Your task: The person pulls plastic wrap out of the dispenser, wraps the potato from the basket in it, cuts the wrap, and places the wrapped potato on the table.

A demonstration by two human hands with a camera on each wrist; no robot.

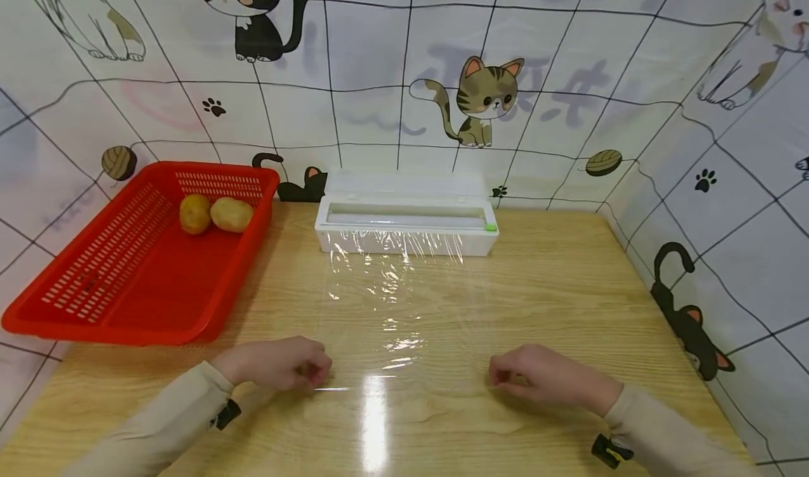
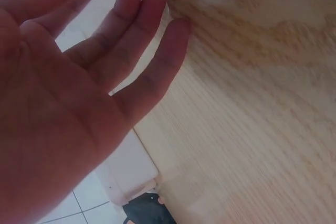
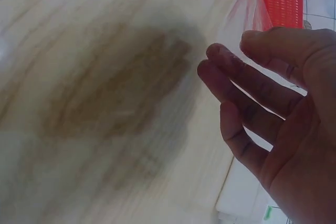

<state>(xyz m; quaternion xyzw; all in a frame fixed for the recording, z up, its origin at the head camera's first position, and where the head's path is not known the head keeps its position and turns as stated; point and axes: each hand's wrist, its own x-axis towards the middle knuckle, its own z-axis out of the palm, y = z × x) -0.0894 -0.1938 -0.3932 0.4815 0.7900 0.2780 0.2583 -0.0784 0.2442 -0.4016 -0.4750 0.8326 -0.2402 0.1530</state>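
A sheet of clear cling film [image 1: 388, 308] runs from a white cling film dispenser [image 1: 407, 242] toward me, low over the table. My left hand [image 1: 284, 364] pinches its near left corner. At the near right corner, my right hand [image 1: 543, 375] pinches the film between thumb and fingertips. The left wrist view has the left hand [image 2: 100, 77] with its other fingers loosely bent and the pinch mostly hidden. In the right wrist view, the right hand [image 3: 278, 103] has thumb and index close together; the thin film there is hard to make out.
A red plastic basket [image 1: 158, 280] with two potatoes [image 1: 232, 214] stands on the left. The dispenser's lid [image 1: 404, 183] is raised, with a green piece [image 1: 490, 227] at its right end. Cat-patterned walls edge the wooden table [image 1: 556, 280] at the back and right.
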